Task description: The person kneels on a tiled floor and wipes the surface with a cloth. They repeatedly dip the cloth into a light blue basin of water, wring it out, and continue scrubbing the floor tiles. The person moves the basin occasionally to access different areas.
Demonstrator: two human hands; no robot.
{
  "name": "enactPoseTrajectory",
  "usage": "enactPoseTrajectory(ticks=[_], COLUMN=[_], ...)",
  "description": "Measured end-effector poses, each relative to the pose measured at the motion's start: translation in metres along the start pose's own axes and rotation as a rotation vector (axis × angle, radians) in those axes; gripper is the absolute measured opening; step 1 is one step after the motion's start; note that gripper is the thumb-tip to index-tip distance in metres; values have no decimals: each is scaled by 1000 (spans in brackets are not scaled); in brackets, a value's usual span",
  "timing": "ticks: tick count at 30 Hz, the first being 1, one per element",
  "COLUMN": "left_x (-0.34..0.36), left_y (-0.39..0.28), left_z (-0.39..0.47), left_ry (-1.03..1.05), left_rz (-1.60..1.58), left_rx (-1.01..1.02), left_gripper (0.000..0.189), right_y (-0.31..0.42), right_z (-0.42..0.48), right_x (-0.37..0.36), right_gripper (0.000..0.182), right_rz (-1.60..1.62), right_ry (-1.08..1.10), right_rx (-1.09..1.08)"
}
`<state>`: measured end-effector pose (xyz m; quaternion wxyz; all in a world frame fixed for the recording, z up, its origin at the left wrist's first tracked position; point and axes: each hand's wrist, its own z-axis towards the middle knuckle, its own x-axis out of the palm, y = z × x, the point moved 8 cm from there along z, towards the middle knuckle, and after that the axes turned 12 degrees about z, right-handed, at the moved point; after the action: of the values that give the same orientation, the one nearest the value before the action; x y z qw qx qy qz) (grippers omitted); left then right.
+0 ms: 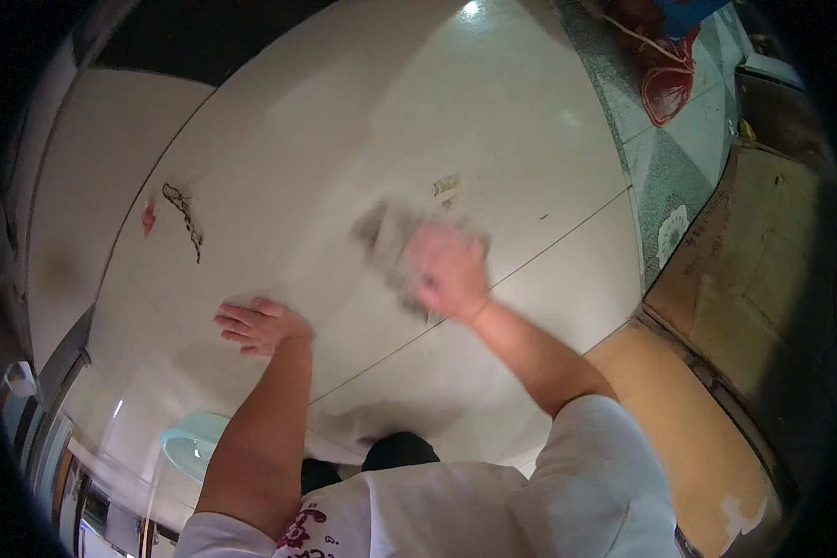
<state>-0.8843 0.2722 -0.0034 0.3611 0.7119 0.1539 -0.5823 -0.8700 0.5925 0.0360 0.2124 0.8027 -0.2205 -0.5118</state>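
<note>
My right hand [450, 268] presses on a greyish-brown cloth [387, 240], both blurred, against the pale tiled floor [335, 167]. My left hand [261, 326] rests on the tiles to the left with its fingers spread and nothing in it. Just above the cloth is a brownish mark [446, 187] on the floor. Farther left, beyond my left hand, lie a dark, thin, tangled strand [185, 216] and a small pinkish-red scrap [148, 219]. A tiny dark speck [544, 217] is to the right of the cloth.
A pale green plastic basin [195, 443] stands at lower left, partly behind my left arm. On the right are a flattened-looking cardboard box [732, 265] and a tan panel [676, 411]. A red plastic bag [669, 91] lies on green patterned tiles at upper right.
</note>
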Motion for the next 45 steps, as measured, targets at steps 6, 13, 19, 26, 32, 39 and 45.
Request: enactPoseTrajectory(ticks=[6,13,19,26,32,39,45], left_x=[-7,-13,-8,-8,-6,-11,2], left_y=[1,-11,-1,-5,-4,-6,0], left_z=[-1,-5,1,0,-1,-1,3], left_ry=[52,75,34,42,7,1,-69], left_rz=[-44,-97,-66,-43,-48,-54,-70], left_rx=[19,41,26,42,34,0,-35], left_gripper=[69,67,67,66,65,66,65], right_y=[-55,-158,6,84,-142,-224,36], right_z=[60,121,61,2,54,-61,-58], right_x=[-70,-192,-23,53,-161,-105,55], right_gripper=[53,45,51,42,47,55,44], right_rz=[-119,-202,54,33,185,-4,82], right_ry=[-227,-721,-308,124,-633,-880,-279], right_rx=[-86,331,-10,-600,108,546,-20])
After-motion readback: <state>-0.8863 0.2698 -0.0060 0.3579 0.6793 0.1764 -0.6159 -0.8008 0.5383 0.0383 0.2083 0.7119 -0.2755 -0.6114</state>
